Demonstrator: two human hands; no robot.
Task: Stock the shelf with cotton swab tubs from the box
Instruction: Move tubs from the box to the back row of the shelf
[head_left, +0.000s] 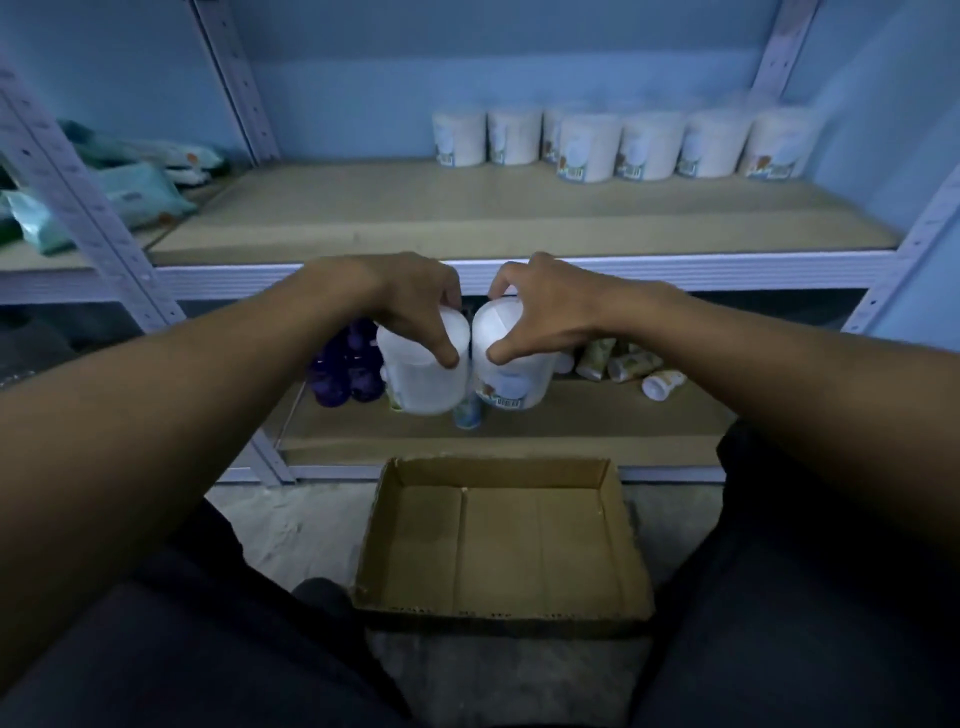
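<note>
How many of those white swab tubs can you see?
9. Seven stand on the upper shelf, at its back right. One is in the left hand. One is in the right hand. More may hide behind.

One view only is recorded: a wide-angle head camera, worn by the person and aimed forward and down. The metal shelving unit (519, 273) is faced nearly square-on from close range, its front rail crossing the middle of the frame. The upper shelf board (467, 208) is seen from slightly above, back to the blue wall. The lower shelf board (571, 421) is viewed beneath the rail, partly in shadow. The cardboard box (501, 540) on the floor is looked down into, directly below centre. Both forearms enter from the bottom corners. Straight uprights are bowed toward the frame edges by the lens. No second view is available for overlap.
</note>
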